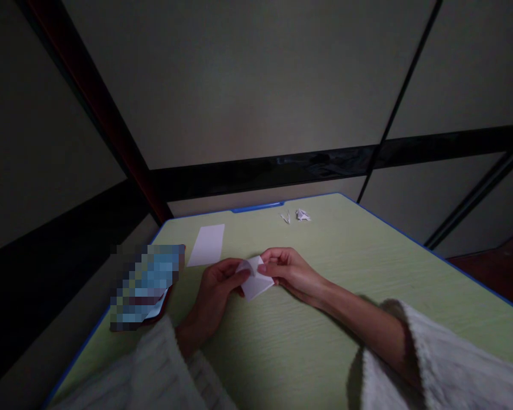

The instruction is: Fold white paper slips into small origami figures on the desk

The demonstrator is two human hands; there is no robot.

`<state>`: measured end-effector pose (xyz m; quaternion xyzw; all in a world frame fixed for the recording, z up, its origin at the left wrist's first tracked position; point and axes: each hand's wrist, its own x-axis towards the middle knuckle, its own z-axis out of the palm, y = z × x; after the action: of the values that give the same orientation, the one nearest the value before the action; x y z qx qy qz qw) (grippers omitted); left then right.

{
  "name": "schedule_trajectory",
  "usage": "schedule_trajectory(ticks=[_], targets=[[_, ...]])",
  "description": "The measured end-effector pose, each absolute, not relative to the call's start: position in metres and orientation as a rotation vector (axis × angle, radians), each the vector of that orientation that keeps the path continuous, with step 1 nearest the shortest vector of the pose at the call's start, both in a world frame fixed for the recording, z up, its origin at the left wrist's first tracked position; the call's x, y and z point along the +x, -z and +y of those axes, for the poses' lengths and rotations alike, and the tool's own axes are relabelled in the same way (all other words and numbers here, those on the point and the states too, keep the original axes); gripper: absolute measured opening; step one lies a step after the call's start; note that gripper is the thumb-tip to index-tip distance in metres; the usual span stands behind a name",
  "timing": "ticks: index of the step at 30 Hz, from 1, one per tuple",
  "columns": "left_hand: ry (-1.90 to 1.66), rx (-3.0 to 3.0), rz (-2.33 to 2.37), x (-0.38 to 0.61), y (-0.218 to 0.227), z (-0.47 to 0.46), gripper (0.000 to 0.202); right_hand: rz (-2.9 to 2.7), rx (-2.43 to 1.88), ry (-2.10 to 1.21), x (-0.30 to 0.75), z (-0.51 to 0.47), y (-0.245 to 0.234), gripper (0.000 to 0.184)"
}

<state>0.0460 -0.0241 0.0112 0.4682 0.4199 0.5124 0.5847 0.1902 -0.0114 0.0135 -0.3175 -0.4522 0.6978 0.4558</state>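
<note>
Between my two hands is a small folded piece of white paper (255, 287), lifted at the middle of the table and slightly tilted. My left hand (217, 287) pinches its left side, thumb on top and fingers behind. On the upper right edge, my right hand (291, 270) grips it the same way, with the thumb pressed on the face. Both thumbs lie close together near the paper's top. The fingertips underneath are partly hidden by the paper.
A flat white sheet (207, 245) lies beyond my left hand. At the left edge is a tablet-like device (165, 304), largely blurred out. Small folded white paper pieces (302, 215) sit near the far edge of the pale green table (367, 256). Cabinet panels (248, 85) stand behind it.
</note>
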Motion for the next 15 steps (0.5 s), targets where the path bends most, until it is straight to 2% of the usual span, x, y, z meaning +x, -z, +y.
schedule_trajectory(ticks=[4,9,15], targets=[[-1.203,1.159,0.986,0.047,-0.014,-0.028,0.028,-1.113,-0.783,-1.740,0.190,-0.012,-0.013,0.010],[-1.158,1.301,1.082,0.051,-0.021,-0.037,0.020,-1.127,-0.809,-1.763,0.189,-0.012,-0.010,0.010],[-1.253,1.447,1.185,0.051,-0.019,-0.034,0.016,-1.122,-0.798,-1.814,0.190,-0.010,-0.011,0.027]])
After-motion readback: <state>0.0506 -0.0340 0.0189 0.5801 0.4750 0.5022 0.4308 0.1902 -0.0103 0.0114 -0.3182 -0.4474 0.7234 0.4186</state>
